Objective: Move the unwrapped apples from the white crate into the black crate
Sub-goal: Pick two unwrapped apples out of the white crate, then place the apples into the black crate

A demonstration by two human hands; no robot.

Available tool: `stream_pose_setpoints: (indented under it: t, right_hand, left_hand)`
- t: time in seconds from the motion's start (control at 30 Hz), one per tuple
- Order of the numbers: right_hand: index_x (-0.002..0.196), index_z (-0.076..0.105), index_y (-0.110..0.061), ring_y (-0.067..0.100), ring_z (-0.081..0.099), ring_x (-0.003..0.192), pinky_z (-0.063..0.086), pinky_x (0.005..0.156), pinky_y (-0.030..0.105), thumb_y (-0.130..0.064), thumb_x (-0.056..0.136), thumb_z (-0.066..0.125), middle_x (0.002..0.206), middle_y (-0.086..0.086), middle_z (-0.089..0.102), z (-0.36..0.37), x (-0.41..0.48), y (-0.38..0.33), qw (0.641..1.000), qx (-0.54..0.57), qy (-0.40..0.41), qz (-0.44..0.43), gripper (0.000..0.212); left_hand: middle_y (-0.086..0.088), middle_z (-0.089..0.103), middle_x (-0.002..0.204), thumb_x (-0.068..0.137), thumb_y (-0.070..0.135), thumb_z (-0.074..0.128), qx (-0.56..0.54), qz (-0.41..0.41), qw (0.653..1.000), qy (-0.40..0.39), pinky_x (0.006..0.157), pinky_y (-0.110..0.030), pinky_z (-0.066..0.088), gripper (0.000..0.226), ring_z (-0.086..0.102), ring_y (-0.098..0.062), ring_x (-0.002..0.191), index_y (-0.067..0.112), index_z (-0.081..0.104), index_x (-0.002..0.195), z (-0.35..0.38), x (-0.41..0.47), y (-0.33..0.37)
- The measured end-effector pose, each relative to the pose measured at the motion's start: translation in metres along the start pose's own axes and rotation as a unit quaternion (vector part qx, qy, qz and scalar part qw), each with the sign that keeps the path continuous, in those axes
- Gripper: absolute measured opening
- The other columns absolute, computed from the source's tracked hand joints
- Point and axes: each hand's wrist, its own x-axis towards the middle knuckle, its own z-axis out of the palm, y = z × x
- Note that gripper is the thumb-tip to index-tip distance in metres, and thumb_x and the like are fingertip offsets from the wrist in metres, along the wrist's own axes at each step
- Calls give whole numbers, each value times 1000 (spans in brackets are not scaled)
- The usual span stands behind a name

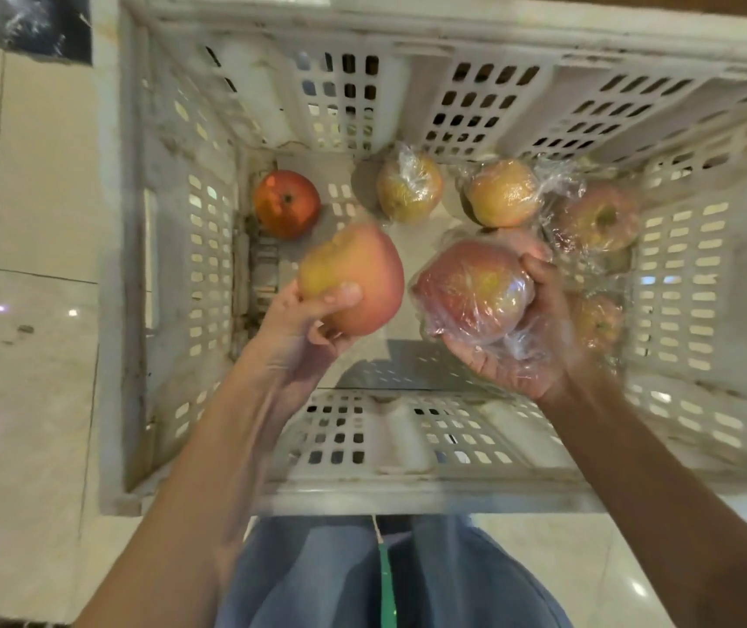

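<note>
Left hand: the left hand (301, 337) is curled under and around an unwrapped apple (356, 274), thumb pressed across its near side, fingers cupping it from below.
Right hand: the right hand (528, 355), palm up, grips a wrapped apple (471, 290); its fingers curl over the right side and loose film bunches against the palm.
Held unwrapped apple: raised above the floor of the white crate (408, 496), left of centre. Its hollow end points up and away to the left, so its core axis tilts from lower right to upper left.
Red apple (286, 204): unwrapped, lying in the far left corner of the crate, hollow end facing up.
Other wrapped apples: 4 lie in the crate, far middle (409, 188), far right (503, 192), right side (598, 217) and near right (598, 321).
Crate position: on a pale tiled floor (23, 219), just beyond the person's blue trousers (317, 577).
</note>
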Motion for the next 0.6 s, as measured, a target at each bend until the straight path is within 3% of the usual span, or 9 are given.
stream_pose_setpoints:
  t: [0.07,0.13,0.27,0.37,0.47,0.6]
  right_hand:
    - [126,53,-6,34,68,92,58,65,38,-38,37,91,116,23,62,0,-7,3,998,37,43,35,102]
    - [125,55,-6,34,68,91,58,66,38,-36,29,93,115,22,64,2,-13,6,995,37,82,52,107]
    - [123,58,-10,32,67,98,56,73,39,-38,32,91,121,17,63,5,-21,15,990,35,126,55,101]
    - [107,67,-10,31,70,86,58,65,39,-33,27,90,104,17,70,13,-27,20,990,40,128,53,86]
    - [118,62,-10,31,70,85,57,63,38,-34,28,88,112,17,66,17,-30,26,986,28,150,62,97]
    - [128,55,-13,28,68,91,57,64,34,-40,32,87,114,13,65,18,-38,41,984,52,149,84,104]
  left_hand:
    - [-1,64,114,26,17,91,105,41,993,23,71,-26,54,98,64,-19,101,21,59,119,1,-9,-4]
    - [3,62,117,37,7,89,188,87,978,42,72,-21,54,96,64,-12,102,24,53,125,1,-19,-6]
    - [16,56,110,46,1,89,310,181,932,45,79,-19,52,86,59,6,97,31,49,116,1,-39,-10]
    - [14,54,114,48,12,89,398,227,886,73,87,-25,50,85,55,0,105,32,46,118,-5,-45,-13]
    - [5,53,120,46,26,87,461,266,842,92,94,-36,49,86,53,-11,111,32,44,120,-6,-48,-15]
    - [3,49,118,49,18,87,502,310,801,101,89,-5,35,83,45,-2,107,19,47,122,-2,-62,-21]
